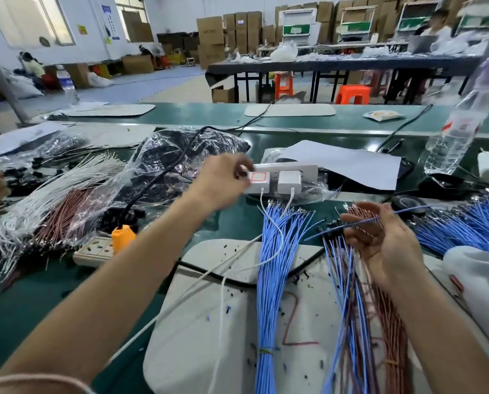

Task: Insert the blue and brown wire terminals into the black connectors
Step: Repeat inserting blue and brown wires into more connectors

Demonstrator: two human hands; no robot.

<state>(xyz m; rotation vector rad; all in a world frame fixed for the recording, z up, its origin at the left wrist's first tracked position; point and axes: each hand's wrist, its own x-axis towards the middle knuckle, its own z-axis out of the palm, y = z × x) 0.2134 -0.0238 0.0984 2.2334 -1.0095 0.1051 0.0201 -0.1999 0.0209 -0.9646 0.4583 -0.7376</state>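
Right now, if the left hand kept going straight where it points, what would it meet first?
The left hand points at the red-labelled white charger on the power strip; its fingertips look nearly on it, so that comes first. Contact is hard to judge from one view.

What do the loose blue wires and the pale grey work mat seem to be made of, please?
The loose blue wires look plastic-sheathed, smooth and slightly glossy, with metallic tips. The pale grey work mat looks matte, perhaps rubber or foam: no shine, rounded corners.
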